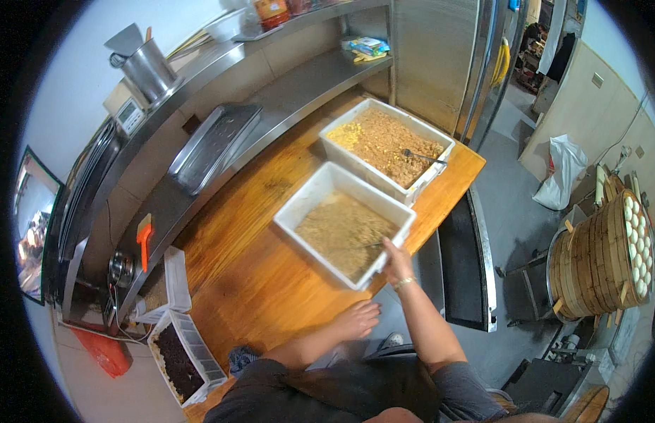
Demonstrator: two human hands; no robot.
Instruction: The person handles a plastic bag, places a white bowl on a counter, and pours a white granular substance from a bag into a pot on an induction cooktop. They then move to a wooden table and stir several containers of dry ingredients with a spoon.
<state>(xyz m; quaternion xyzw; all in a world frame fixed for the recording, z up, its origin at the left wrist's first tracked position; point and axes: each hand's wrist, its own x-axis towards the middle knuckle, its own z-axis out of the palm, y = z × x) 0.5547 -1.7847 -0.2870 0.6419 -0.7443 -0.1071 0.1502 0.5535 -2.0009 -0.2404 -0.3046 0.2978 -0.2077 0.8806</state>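
Observation:
My right hand (398, 263) grips the near right corner of a white plastic tub (306, 248). A pale brown minced filling (343, 227) covers its bottom, and a thin utensil handle lies in it near my fingers. My left hand (357, 320) is at the table's front edge, in front of the tub, with no object seen in it. Just behind stands a second white tub (367, 177) of browner crumbly filling (396, 137) with yellow corn-like bits (346, 136) in one corner. A dark-handled spoon (422, 156) rests in that filling.
The wooden table (242, 264) runs below a steel shelf (301, 100) holding a metal tray (216, 148) and an orange-handled scraper (144, 240). A tub of dark filling (176, 359) stands at the left. Bamboo steamers (586, 259) with white buns are stacked at the right, past an open drawer-like unit (465, 264).

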